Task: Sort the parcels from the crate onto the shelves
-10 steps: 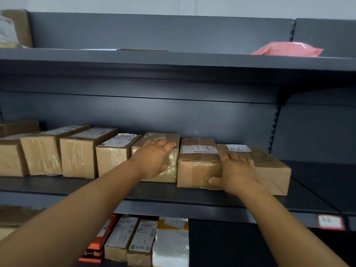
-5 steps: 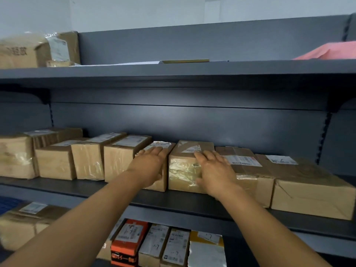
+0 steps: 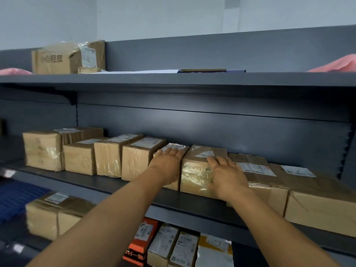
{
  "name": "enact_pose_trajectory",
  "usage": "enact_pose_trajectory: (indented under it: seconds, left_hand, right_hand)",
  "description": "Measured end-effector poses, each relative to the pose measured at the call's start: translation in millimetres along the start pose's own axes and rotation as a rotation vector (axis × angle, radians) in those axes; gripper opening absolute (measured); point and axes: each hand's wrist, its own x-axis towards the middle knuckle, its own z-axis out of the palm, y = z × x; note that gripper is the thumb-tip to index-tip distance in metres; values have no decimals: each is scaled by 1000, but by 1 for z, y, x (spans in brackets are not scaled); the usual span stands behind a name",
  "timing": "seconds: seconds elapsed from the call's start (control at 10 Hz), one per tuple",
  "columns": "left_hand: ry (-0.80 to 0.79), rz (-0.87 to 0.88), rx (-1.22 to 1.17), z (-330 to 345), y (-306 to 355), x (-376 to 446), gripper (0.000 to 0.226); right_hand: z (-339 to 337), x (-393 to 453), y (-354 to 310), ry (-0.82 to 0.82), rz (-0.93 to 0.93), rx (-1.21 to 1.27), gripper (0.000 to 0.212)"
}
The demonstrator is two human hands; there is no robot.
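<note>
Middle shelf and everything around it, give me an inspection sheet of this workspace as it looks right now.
Surface: dark grey middle shelf, a row of parcels along it.
Job's things: tape-wrapped parcel under the right hand; labelled parcel under the left hand.
Clutter: orange box on the lower shelf; pink bag on the top shelf.
Hands: left hand and right hand lie flat, fingers straight.
Cables: nothing seen.
Surroundings: blue crate at left; pale wall above.

Left hand (image 3: pixel 168 166) and right hand (image 3: pixel 227 175) press shelved parcels (image 3: pixel 194 170).
</note>
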Motion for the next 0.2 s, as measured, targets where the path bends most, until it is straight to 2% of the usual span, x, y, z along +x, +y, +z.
enact_pose_trajectory:
  seconds: [0.2]
  left_hand:
    - [-12,-8,-49,-11,16,-35,94]
  right_hand:
    - [-9,-12,-6,-46,-38,22,97]
